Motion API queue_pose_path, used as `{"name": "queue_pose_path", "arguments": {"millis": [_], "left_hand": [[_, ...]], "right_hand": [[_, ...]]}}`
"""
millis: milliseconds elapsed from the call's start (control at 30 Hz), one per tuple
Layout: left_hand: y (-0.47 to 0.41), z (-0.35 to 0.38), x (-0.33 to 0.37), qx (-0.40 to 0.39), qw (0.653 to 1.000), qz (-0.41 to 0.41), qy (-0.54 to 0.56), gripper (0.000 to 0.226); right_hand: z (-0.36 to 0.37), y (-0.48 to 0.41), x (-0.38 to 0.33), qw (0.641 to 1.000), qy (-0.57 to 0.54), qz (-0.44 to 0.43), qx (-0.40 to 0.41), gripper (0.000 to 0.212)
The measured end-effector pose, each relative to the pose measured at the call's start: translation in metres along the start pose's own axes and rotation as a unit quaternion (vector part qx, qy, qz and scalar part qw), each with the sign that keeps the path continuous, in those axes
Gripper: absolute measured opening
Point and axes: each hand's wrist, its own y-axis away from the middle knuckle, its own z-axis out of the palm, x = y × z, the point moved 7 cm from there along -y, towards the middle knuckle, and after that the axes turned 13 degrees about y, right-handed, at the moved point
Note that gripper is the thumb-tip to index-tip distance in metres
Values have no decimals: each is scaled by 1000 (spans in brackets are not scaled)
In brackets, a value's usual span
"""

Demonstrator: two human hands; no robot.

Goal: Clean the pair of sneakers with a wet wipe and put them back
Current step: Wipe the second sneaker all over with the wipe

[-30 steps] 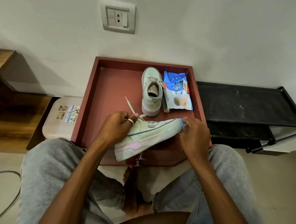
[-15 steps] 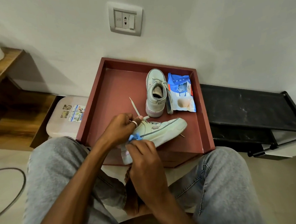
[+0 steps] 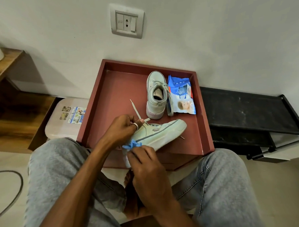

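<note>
You are wiping (mid-clean, I judge), left hand (image 3: 121, 129) gripping the sneaker (image 3: 162, 132) by its collar, right hand (image 3: 147, 168) pinching the wet wipe (image 3: 131, 145) at its heel, next probably sweeping toeward.

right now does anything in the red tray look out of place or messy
Nothing looks spilled or damaged. One lace of the held sneaker sticks up untied past the left hand, above the tray. The wipes pack lies crumpled beside the second sneaker. The right hand pinches the blue wipe.
</note>
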Motion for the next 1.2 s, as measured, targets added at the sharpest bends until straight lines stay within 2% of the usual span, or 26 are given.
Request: {"name": "queue_pose_path", "arguments": {"millis": [133, 267, 333, 433, 567, 767, 833, 933, 1033, 1100, 1200], "left_hand": [[1, 2, 5, -7, 1000, 5, 24, 33], [1, 2, 3, -19, 996, -12, 89, 38], [1, 2, 2, -22, 993, -18, 117, 41], [-1, 3, 1, -24, 991, -24, 133, 33], [-3, 1, -5, -15, 992, -36, 122, 35], [-7, 1, -8, 12, 991, -42, 129, 38], [-8, 0, -9, 12, 991, -43, 127, 39], [-8, -3, -13, 17, 991, -50, 119, 45], [-9, -2, -14, 16, 992, -51, 116, 45], [-10, -2, -12, 27, 992, -49, 115, 39], [-13, -5, -13, 43, 991, -45, 121, 43]], "right_hand": [[-4, 2, 16, 999, -44, -1, -10, 37], [-3, -2, 55, 989, -63, 133, 11, 39], [-3, -1, 50, 992, -21, 120, 10, 39], [-3, 6, 18, 999, 34, 36, 6, 45], [0, 11, 9, 998, 50, -29, 2, 44], [1, 5, 67, 995, 1, 91, 28, 41], [4, 11, 49, 997, 16, 62, 30, 39], [7, 24, 8, 996, 55, -55, 44, 29], [3, 24, 6, 988, 78, -114, 65, 27], [0, 16, 25, 992, 61, -86, 65, 31], [0, 4, 70, 995, -20, 73, 70, 36]]}}
